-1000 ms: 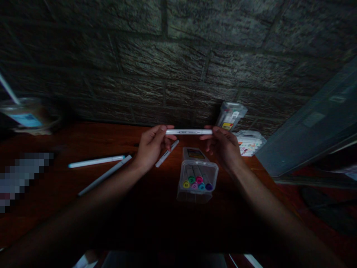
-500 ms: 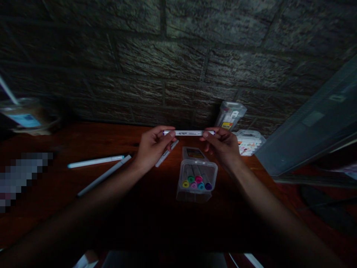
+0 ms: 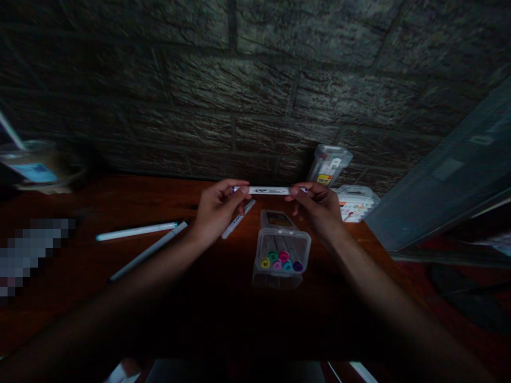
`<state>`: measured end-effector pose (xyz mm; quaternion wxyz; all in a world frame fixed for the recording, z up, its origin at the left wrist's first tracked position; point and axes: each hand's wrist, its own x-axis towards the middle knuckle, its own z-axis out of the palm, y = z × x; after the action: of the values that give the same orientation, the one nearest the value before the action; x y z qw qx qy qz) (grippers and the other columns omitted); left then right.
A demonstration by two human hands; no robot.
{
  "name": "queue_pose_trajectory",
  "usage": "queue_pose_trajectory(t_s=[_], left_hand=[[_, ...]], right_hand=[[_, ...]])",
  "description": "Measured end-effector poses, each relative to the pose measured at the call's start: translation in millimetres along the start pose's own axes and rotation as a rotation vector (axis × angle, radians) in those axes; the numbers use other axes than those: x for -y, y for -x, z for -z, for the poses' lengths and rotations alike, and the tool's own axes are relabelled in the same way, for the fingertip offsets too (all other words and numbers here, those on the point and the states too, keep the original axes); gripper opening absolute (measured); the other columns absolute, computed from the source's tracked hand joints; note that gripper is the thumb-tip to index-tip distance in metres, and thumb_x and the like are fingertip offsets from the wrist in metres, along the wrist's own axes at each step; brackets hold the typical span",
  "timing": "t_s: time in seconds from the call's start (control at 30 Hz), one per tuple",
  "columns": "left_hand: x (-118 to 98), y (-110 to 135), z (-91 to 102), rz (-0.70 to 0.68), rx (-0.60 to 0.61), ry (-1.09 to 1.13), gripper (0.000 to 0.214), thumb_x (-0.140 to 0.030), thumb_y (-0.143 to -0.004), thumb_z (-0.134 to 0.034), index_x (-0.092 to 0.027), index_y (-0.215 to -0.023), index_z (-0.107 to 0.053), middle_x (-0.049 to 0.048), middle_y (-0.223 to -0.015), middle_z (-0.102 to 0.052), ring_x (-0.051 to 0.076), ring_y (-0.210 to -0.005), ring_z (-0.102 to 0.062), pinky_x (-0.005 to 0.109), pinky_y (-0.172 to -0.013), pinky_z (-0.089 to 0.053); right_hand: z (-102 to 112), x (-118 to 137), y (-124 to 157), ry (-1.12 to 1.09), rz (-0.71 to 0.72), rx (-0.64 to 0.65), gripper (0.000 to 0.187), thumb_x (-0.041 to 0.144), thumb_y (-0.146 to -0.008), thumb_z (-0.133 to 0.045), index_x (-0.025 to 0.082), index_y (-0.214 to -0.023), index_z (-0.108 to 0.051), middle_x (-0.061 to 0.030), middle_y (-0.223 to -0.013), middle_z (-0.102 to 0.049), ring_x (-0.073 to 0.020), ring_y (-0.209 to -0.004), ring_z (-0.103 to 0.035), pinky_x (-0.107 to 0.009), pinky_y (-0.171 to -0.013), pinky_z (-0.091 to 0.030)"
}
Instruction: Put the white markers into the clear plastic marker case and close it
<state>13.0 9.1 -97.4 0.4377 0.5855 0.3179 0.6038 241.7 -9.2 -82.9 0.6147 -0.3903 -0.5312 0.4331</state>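
Both hands closed on one marker (image 3: 271,190): left hand (image 3: 217,210) pinches one end between thumb and fingers, right hand (image 3: 319,207) pinches the other. Marker level, white, printed along the barrel, purple at both ends; it spans the gap between the fingertips, above the table (image 3: 120,197). Nearer the person than the right fingers, a clear case (image 3: 266,218) lies with its end towards the person; six caps show in it: yellow, green, pink, lilac, blue, purple. Beyond the right fingers, a tall clear box (image 3: 325,165) with a yellow label, contents too dim to tell; beside that hand, a carry box (image 3: 359,202), patterned white. Loose pen (image 3: 238,219) just under the left fingers; two more pens (image 3: 136,231) farther left. Well left of them, a cup (image 3: 35,159), brown inside, straw in it.
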Motion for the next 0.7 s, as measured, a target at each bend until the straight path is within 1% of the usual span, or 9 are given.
queue_pose_trajectory(t_s=[0.13, 0.3, 0.47, 0.57, 0.7], left_hand=[[-2.0, -0.7, -0.9, 0.037, -0.019, 0.092, 0.017, -0.03, -0.092, -0.073, -0.019, -0.103, -0.075, 0.0037, -0.084, -0.077, 0.009, -0.054, -0.059, 0.023, -0.053, -0.053], [-3.1, -1.1, -0.3, 0.106, -0.027, 0.197, 0.019, -0.03, -0.096, -0.066, -0.017, -0.108, -0.075, 0.007, -0.09, -0.078, 0.01, -0.056, -0.061, 0.024, -0.054, -0.055], [-1.8, -1.4, 1.1, 0.133, -0.028, 0.235, 0.023, -0.032, -0.1, -0.063, -0.015, -0.11, -0.074, 0.0068, -0.088, -0.076, 0.01, -0.056, -0.061, 0.025, -0.054, -0.056], [-0.3, -1.6, 1.6, 0.122, -0.019, 0.223, 0.023, -0.033, -0.1, -0.063, -0.016, -0.111, -0.073, 0.0052, -0.084, -0.074, 0.011, -0.057, -0.062, 0.025, -0.054, -0.056], [2.9, -2.0, 1.8, 0.026, 0.012, 0.093, 0.021, -0.033, -0.097, -0.069, -0.018, -0.11, -0.073, 0.0021, -0.081, -0.073, 0.009, -0.056, -0.061, 0.023, -0.054, -0.055]], right_hand=[[0.9, 0.6, -0.4, -0.061, -0.01, 0.004, 0.025, 0.043, -0.079, -0.087, 0.022, -0.088, -0.078, -0.0031, -0.08, -0.082, -0.0084, -0.045, -0.06, -0.02, -0.038, -0.042], [1.0, 4.2, -0.4, -0.102, -0.072, -0.009, 0.032, 0.047, -0.079, -0.084, 0.02, -0.093, -0.077, -0.0062, -0.085, -0.083, -0.0095, -0.045, -0.061, -0.021, -0.038, -0.042], [2.2, 5.7, -0.7, -0.15, -0.092, 0.015, 0.035, 0.045, -0.08, -0.083, 0.019, -0.103, -0.077, -0.0066, -0.088, -0.084, -0.01, -0.046, -0.062, -0.02, -0.037, -0.04], [3.1, 4.5, -1.5, -0.14, -0.1, 0.011, 0.036, 0.045, -0.08, -0.081, 0.02, -0.106, -0.075, -0.0064, -0.09, -0.084, -0.0105, -0.046, -0.062, -0.021, -0.037, -0.041], [2.7, 2.6, -2.1, -0.098, -0.072, -0.01, 0.035, 0.046, -0.079, -0.084, 0.021, -0.101, -0.075, -0.0054, -0.089, -0.084, -0.0099, -0.045, -0.061, -0.022, -0.037, -0.041]])
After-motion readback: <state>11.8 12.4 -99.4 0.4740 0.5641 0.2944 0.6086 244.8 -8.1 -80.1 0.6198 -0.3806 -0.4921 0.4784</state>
